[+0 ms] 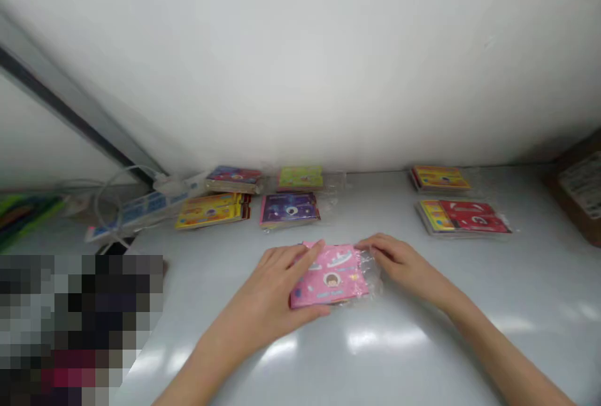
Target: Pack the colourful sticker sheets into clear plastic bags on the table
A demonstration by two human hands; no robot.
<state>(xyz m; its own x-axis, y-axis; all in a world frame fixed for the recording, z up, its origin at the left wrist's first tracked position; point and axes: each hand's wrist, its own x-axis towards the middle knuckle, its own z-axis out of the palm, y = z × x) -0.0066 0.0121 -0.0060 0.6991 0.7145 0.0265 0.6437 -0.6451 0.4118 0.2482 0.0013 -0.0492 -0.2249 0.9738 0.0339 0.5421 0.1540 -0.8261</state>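
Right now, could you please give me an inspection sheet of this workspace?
Surface: glossy white table, with light glare.
Job's things: pink pack lies flat on the table, its right end in clear wrap.
Clutter: yellow pack, purple pack and green pack behind it; red pack and orange pack to the right.
Grips: left hand holds the pink pack's left side, fingers on top, thumb at the near edge; right hand touches the wrap, grip unclear.
Cables: white cable looped by a power strip, far left.
Surroundings: white wall behind; box far right.
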